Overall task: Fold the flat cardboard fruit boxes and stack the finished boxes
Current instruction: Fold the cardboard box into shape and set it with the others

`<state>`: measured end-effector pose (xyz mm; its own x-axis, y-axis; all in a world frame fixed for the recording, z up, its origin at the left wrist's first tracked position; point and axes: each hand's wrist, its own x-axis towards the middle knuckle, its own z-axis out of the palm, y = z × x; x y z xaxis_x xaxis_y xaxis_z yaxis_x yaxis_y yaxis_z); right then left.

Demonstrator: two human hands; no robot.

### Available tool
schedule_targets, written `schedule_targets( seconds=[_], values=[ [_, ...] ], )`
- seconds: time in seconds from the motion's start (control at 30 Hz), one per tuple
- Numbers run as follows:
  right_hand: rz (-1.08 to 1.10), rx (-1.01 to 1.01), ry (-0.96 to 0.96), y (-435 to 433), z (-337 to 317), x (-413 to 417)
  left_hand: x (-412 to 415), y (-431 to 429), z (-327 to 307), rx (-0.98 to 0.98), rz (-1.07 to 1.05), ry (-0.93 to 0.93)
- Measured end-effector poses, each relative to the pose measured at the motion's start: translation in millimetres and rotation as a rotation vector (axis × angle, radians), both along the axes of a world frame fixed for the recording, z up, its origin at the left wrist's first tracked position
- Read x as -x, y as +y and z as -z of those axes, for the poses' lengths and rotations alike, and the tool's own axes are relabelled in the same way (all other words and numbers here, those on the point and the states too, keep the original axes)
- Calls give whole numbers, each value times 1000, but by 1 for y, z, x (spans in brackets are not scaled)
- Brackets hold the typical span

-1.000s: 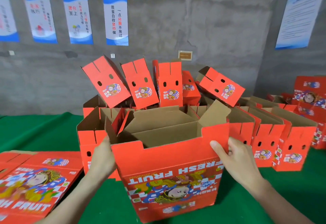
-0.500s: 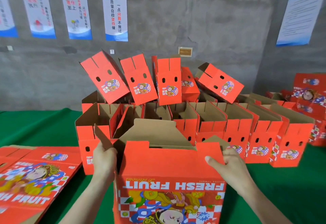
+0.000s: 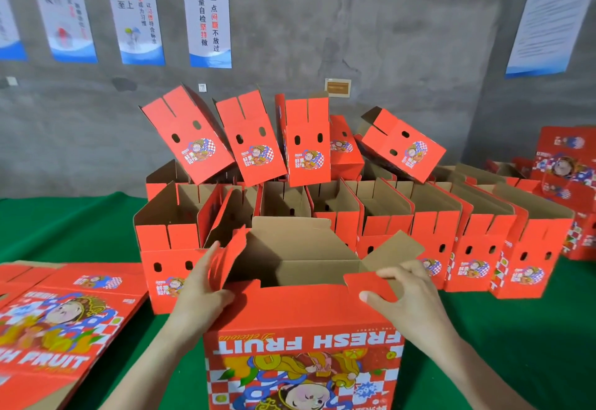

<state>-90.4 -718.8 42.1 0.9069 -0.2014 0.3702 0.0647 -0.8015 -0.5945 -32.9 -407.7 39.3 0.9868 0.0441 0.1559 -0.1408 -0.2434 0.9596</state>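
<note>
A red cardboard fruit box [image 3: 303, 345] printed "FRESH FRUIT" stands open-topped in front of me on the green table. My left hand [image 3: 201, 293] holds the box's left side flap, fingers stretched up along it and thumb on the front wall. My right hand [image 3: 408, 296] pinches the red right side flap [image 3: 371, 283] at the box's top right corner. Behind it stand rows of folded boxes [image 3: 429, 235], with more boxes [image 3: 306, 141] stuck upside down and tilted on top. A pile of flat boxes [image 3: 58, 329] lies at the left.
The green table cloth [image 3: 516, 345] shows to the right and far left. More red boxes [image 3: 567, 164] are piled at the far right. A grey concrete wall with posters [image 3: 206, 19] stands behind.
The box has been set down closer to me and upright. Both hands have shifted from its sides to the top side flaps, and the right flap now folds inward.
</note>
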Motion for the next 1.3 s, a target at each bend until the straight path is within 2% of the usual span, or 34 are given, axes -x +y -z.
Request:
schedule_targets(
  seconds=[0.17,0.37,0.47,0.53,0.6,0.67,0.77,0.8,0.87,0.9,0.97,1.07,1.13,1.2,1.3],
  values=[
    [-104,102,29,-7,-2,-5,5,-4,-15,-432,51,-188],
    [-284,112,363,-17,-26,-16,8,-4,-20,-499,136,-247],
    [-295,351,577,-14,-55,-21,5,-5,-20,-540,162,-245],
    [-203,625,636,-6,-67,-24,3,-7,-20,-577,161,-218],
    [-77,875,537,9,-72,-26,2,-7,-18,-579,153,-202],
    [11,948,372,24,-68,-29,0,-6,-15,-572,138,-203],
    [-78,929,154,37,-52,-37,-3,-3,-12,-569,131,-196],
    [-165,888,163,37,-45,-40,-4,-3,-11,-570,136,-200],
    [-296,751,318,31,-37,-45,-4,-4,-10,-567,153,-210],
    [-310,682,415,28,-34,-48,-4,-5,-11,-562,154,-225],
    [-284,642,492,20,-30,-53,-5,-6,-11,-570,148,-249],
    [-268,681,494,14,-23,-57,-5,-6,-7,-643,161,-257],
    [-267,675,479,13,-20,-59,-6,-9,-11,-720,177,-133],
    [-260,673,463,12,-19,-59,-10,-12,-18,-698,156,-30],
    [-242,679,386,12,-18,-58,-20,-15,-23,-817,147,-49]
  ],
)
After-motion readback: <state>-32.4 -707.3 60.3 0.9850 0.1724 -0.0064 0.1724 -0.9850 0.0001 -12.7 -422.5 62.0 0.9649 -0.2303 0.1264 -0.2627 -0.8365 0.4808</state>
